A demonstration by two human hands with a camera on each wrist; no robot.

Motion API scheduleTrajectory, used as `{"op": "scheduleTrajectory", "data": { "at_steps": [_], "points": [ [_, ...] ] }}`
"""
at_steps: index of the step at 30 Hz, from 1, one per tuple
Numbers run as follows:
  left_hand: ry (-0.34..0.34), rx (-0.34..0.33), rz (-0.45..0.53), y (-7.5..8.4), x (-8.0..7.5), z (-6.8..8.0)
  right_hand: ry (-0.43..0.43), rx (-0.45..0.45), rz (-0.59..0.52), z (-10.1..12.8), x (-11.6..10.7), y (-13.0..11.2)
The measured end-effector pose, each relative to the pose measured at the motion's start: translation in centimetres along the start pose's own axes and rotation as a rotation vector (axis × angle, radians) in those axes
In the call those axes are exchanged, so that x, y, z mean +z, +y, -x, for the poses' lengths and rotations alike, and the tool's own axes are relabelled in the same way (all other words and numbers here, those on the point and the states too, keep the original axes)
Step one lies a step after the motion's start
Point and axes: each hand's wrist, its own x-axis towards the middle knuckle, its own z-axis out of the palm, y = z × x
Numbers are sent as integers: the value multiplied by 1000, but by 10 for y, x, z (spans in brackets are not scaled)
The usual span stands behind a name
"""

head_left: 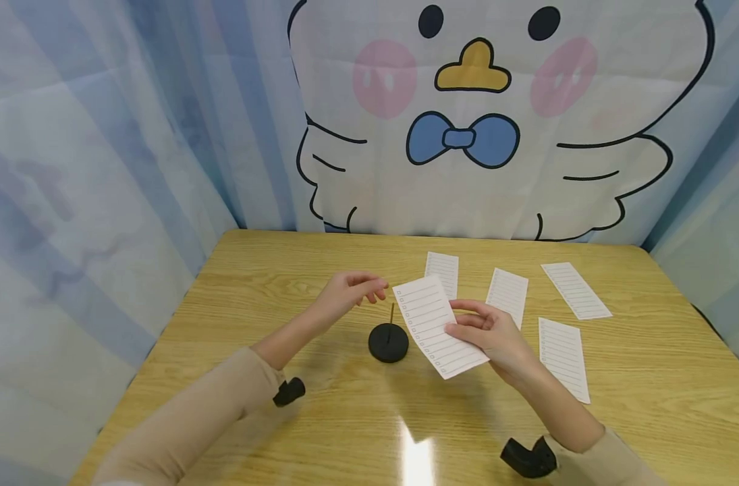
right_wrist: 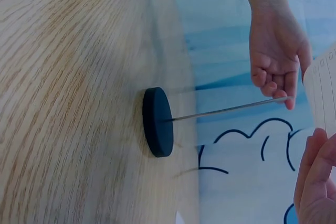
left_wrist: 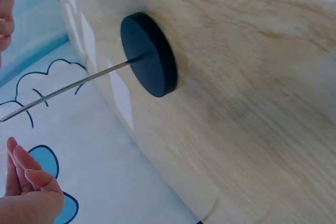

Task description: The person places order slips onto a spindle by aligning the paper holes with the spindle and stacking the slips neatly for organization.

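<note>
In the head view, my right hand (head_left: 497, 337) pinches a white lined checklist slip (head_left: 432, 324) by its right side, thumb on top. The slip is tilted above the table. Just off its upper left corner is my left hand (head_left: 353, 290), fingers loosely bent and holding nothing. Below, between the hands, stands a bill spike with a round black base (head_left: 389, 344) and a thin upright metal rod (head_left: 392, 314). The rod (right_wrist: 231, 110) carries no paper in the right wrist view. Its tip appears close to the left fingertips there; contact cannot be told.
Several more lined slips lie on the wooden table (head_left: 272, 270): one behind the held slip (head_left: 442, 266), others toward the right, such as the near slip (head_left: 565, 361) and the far right slip (head_left: 577, 290). A printed curtain (head_left: 375, 182) hangs behind the table's far edge.
</note>
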Motion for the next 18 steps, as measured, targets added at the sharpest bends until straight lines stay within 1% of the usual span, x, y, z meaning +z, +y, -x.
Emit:
{"op": "scheduleTrajectory", "data": {
  "at_steps": [2, 6, 9, 11, 15, 18],
  "points": [
    [-6, -2, -20, 4, 1, -1, -6, 1, 2, 0, 1, -1],
    [-24, 19, -53, 9, 2, -2, -13, 4, 9, -1, 3, -3],
    [-33, 37, -73, 11, 3, -2, -17, 5, 21, -1, 4, -4],
    [-38, 35, -86, 11, 3, -2, -21, 6, 30, -1, 4, -5],
    [-47, 47, -88, 11, 4, -1, -23, 1, 43, -2, 5, -6],
    [-43, 61, -67, 10, 4, -1, -20, 3, 43, -3, 5, -7]
  ]
}}
